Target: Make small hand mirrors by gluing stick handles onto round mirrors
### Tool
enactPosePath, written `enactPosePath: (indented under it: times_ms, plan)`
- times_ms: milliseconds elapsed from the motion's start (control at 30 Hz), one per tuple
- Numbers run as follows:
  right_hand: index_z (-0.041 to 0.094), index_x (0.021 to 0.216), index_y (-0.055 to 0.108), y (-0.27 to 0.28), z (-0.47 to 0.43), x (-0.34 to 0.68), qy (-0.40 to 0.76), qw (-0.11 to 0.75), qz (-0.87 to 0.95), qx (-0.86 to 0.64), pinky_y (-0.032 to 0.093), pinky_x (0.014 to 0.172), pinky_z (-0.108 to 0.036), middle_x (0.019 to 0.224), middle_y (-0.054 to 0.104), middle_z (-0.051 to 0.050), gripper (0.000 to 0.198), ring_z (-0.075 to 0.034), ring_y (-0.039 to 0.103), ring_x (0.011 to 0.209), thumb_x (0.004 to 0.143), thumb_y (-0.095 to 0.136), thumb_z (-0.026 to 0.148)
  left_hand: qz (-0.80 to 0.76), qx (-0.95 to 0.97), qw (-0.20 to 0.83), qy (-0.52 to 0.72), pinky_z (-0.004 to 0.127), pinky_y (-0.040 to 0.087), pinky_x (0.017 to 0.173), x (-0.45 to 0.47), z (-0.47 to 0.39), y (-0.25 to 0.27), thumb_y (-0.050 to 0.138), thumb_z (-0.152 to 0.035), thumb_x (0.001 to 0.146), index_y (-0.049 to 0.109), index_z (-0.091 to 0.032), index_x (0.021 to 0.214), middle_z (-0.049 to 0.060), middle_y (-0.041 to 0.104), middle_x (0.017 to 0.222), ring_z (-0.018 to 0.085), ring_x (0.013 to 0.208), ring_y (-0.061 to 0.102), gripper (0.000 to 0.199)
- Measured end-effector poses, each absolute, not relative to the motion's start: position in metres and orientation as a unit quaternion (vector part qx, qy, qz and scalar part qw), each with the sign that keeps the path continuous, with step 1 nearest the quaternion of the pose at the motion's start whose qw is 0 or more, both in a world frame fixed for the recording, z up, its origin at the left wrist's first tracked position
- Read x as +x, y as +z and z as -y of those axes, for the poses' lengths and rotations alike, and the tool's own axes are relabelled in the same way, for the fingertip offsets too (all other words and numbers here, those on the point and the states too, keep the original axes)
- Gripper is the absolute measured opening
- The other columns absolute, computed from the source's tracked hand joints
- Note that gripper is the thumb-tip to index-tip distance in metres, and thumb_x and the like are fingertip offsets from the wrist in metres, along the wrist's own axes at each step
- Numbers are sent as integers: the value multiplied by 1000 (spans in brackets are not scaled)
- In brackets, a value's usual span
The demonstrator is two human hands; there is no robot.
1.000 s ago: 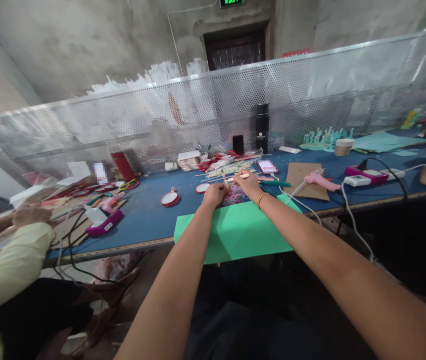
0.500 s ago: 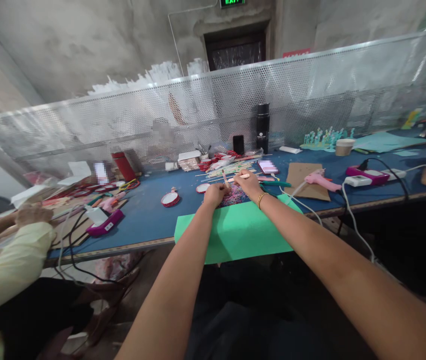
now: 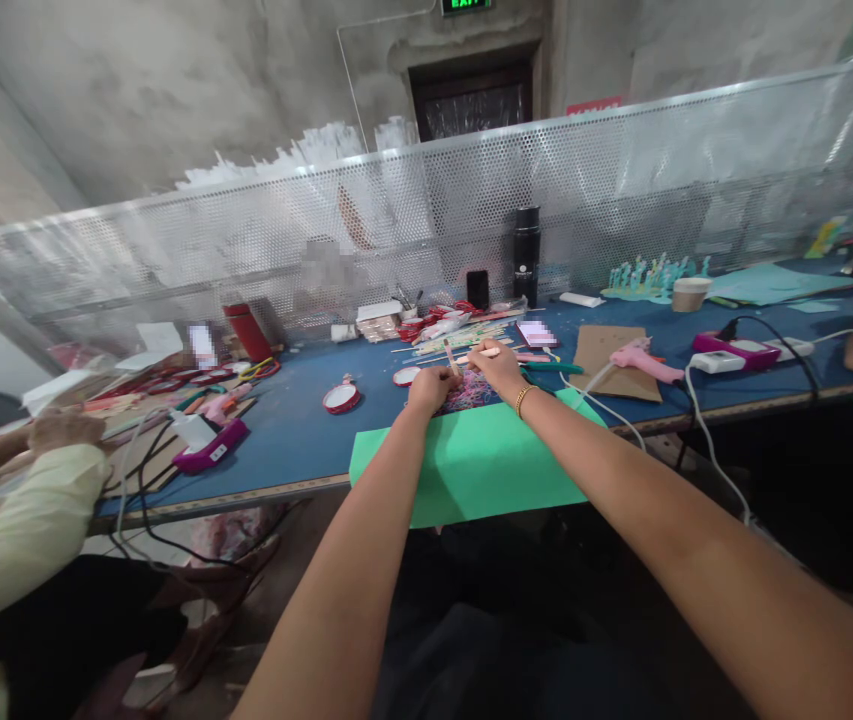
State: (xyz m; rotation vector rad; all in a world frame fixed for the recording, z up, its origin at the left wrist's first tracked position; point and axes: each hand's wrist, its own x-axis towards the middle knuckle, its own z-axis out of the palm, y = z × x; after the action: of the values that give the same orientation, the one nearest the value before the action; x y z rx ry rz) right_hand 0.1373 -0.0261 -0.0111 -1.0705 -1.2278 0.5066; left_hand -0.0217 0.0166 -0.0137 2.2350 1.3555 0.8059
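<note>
My left hand [image 3: 433, 388] is closed around a thin upright wooden stick [image 3: 451, 356] with a darker tip. Just to its right, my right hand [image 3: 499, 372] grips a pale, pen-like stick [image 3: 483, 355] that points left toward the wooden one. Beneath and between both hands lies a tangle of pink and blue thread-like strands [image 3: 475, 392]. A bright green sheet [image 3: 497, 460] hangs over the table's front edge below my wrists. My fingertips are too small to see in detail.
Round red-rimmed pieces [image 3: 341, 398] lie to the left. Behind are loose thin sticks [image 3: 463, 338], a phone [image 3: 537, 334] and a black bottle [image 3: 526, 255]. On the right, a pink glue gun [image 3: 645, 360] rests on cardboard [image 3: 597, 345]; cables trail nearby. Co-workers' arms [image 3: 58, 500] flank me.
</note>
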Motion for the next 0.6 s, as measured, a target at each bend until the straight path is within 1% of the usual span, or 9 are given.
enactPosePath:
  times_ms: [167, 367, 600]
  plan:
    - [22, 60, 56, -12, 26, 139, 217, 656, 534, -487, 43, 58, -25, 59, 63, 2, 11, -15, 57, 60, 68, 55, 30, -492, 793, 209, 290, 25, 33, 59, -22, -17, -15, 61, -37, 75, 72, -17, 75, -2, 63, 63, 12, 56, 46, 23]
    - [21, 59, 55, -10, 28, 138, 221, 661, 531, -482, 42, 57, -26, 59, 63, 2, 12, -15, 58, 59, 68, 55, 30, -495, 792, 213, 286, 25, 33, 59, -22, -11, -9, 62, -38, 75, 71, -17, 75, -1, 63, 64, 12, 58, 48, 23]
    - [22, 60, 54, -14, 24, 138, 224, 650, 543, -482, 44, 59, -26, 58, 62, 2, 12, -15, 57, 59, 67, 55, 31, -497, 793, 210, 284, 25, 29, 56, -21, -11, -10, 62, -40, 75, 68, -17, 68, -2, 57, 59, 11, 54, 42, 24]
